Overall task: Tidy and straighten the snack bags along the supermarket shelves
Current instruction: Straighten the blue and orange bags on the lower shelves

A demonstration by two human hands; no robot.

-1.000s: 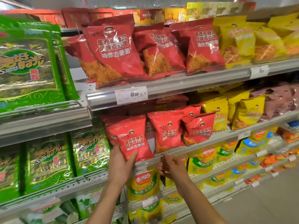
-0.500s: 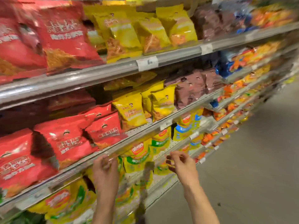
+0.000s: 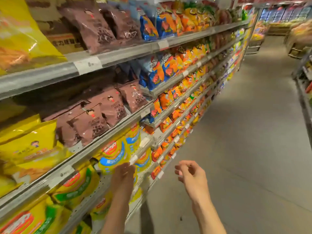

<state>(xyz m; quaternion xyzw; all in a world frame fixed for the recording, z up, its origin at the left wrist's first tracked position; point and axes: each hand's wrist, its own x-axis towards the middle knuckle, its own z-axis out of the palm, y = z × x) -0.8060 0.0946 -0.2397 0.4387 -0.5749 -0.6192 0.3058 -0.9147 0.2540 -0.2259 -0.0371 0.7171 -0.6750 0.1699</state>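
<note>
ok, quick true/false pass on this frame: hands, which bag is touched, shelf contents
1. The left hand reaches to the yellow-and-blue bag. True.
2. The right hand grips a brown bag. False: it holds nothing and hangs over the aisle floor, fingers loosely curled.
3. Brown bags stand on the shelf above the yellow-and-blue bag. True.
4. The shelf nearest the left hand holds only red bags. False: yellow bags with green or blue print.
5. Price tags sit on the shelf rails. True.
</note>
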